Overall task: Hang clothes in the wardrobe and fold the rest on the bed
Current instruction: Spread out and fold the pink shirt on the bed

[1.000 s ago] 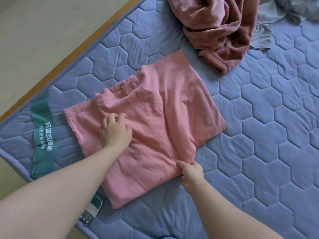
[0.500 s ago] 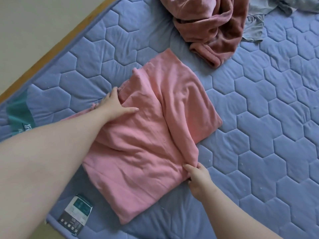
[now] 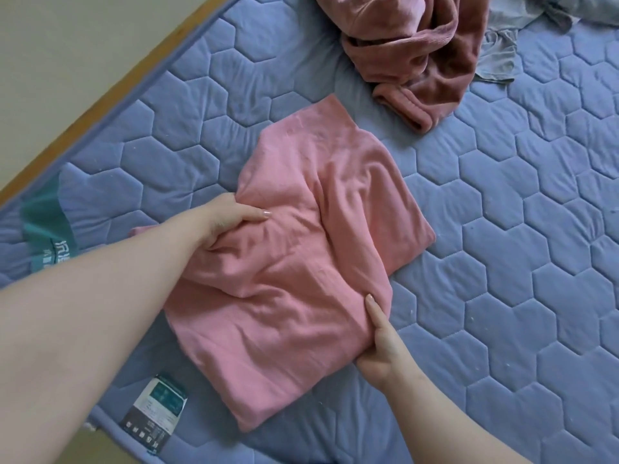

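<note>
Head view: we are mid-fold on the pink garment (image 3: pixel 301 249), flat on the mattress (image 3: pixel 502 296)
Left hand (image 3: pixel 231 226) grips a bunched fold at its left edge, right hand (image 3: pixel 382 343) pinches its near-right edge; next, we judge, carry the fold across and smooth it. Maroon garment (image 3: pixel 418 61) lies beyond its far corner; no container visible

Two items carry print. First: a green band (image 3: pixel 47 216) sewn across the edge of the bed (image 3: pixel 502 262), to my left. It bears white Chinese characters in a large line with a smaller line beside it. Only the first characters show, blurred, and I cannot read them with certainty. Second: a hanging tag (image 3: pixel 154 416) at the near edge, with a teal panel, white field and dark lower strip. Its print is too small to read.
</note>
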A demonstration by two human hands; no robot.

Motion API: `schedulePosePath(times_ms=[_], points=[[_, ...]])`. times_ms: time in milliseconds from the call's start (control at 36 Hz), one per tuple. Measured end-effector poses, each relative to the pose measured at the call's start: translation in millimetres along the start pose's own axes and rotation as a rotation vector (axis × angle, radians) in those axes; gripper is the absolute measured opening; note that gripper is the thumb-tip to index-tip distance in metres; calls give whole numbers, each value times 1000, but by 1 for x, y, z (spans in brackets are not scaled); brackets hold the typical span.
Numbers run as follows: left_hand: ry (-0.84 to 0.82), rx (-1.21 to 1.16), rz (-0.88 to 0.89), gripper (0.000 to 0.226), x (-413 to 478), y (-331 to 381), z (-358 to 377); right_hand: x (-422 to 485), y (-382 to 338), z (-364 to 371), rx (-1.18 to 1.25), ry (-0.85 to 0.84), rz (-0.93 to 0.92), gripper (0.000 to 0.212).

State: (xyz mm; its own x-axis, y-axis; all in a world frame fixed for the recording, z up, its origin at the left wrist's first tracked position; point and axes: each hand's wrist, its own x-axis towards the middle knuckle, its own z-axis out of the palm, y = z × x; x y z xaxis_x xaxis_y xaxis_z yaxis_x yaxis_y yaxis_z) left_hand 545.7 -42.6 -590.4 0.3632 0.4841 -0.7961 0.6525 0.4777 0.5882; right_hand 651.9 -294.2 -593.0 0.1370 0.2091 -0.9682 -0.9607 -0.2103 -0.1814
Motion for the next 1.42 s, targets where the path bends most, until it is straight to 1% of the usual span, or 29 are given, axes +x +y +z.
schedulePosePath(times_ms=[111,167,222,278,361,417,444,528,583,611,667,722,750,833,861,889,945,972,1028,1139,1222,1250,1278,1333,1361,1417], points=[[32,-181,54,19,-21,9,-16,-14,-8,9,-35,-4,-7,42],[41,-264,105,17,-34,18,-26,-24,-18,20,-68,-8,-38,44],[49,-345,169,12,-46,31,-35,-34,-32,35,-95,-13,-94,39],[77,-420,244,11,-58,46,-43,-46,-48,53,-135,-27,-158,39],[163,-518,385,24,-74,66,-55,-59,-76,80,-205,-76,-289,43],[217,-576,496,21,-87,77,-64,-68,-97,97,-241,-132,-395,49],[236,-600,550,19,-94,81,-68,-74,-106,106,-262,-167,-450,47],[263,-637,715,24,-119,83,-83,-91,-125,129,-300,-288,-583,44],[262,-628,799,16,-132,77,-93,-98,-129,138,-290,-353,-647,48],[271,-612,815,15,-138,71,-96,-99,-129,139,-288,-382,-673,49],[297,-564,818,21,-147,54,-102,-95,-125,136,-280,-421,-712,37],[303,-530,785,28,-151,29,-102,-86,-117,126,-307,-428,-722,23],[298,-523,749,32,-152,13,-101,-81,-109,119,-351,-416,-718,19],[306,-532,551,48,-145,-38,-89,-63,-78,93,-520,-285,-627,10],[331,-534,453,46,-141,-56,-84,-54,-68,82,-569,-213,-576,13],[352,-529,347,39,-138,-73,-78,-46,-57,70,-624,-134,-524,15],[373,-455,125,24,-133,-106,-66,-32,-36,46,-720,14,-431,6],[363,-410,34,19,-133,-120,-59,-27,-26,35,-765,67,-397,5],[336,-347,-101,18,-133,-145,-49,-20,-12,20,-856,131,-357,11],[262,-254,-222,29,-134,-166,-44,-17,-4,17,-996,158,-309,10],[182,-162,-259,61,-131,-160,-54,-13,-13,25,-1012,124,-312,5],[155,-152,-270,67,-131,-156,-58,-13,-16,30,-1003,106,-321,3],[129,-138,-275,67,-129,-152,-63,-11,-20,35,-1001,84,-328,11],[38,-25,-298,51,-126,-144,-70,-7,-25,44,-996,48,-352,27],[-23,55,-314,42,-124,-141,-73,-5,-26,47,-988,47,-370,30],[-199,150,-415,26,-122,-133,-73,-2,-28,50,-983,58,-392,26]])
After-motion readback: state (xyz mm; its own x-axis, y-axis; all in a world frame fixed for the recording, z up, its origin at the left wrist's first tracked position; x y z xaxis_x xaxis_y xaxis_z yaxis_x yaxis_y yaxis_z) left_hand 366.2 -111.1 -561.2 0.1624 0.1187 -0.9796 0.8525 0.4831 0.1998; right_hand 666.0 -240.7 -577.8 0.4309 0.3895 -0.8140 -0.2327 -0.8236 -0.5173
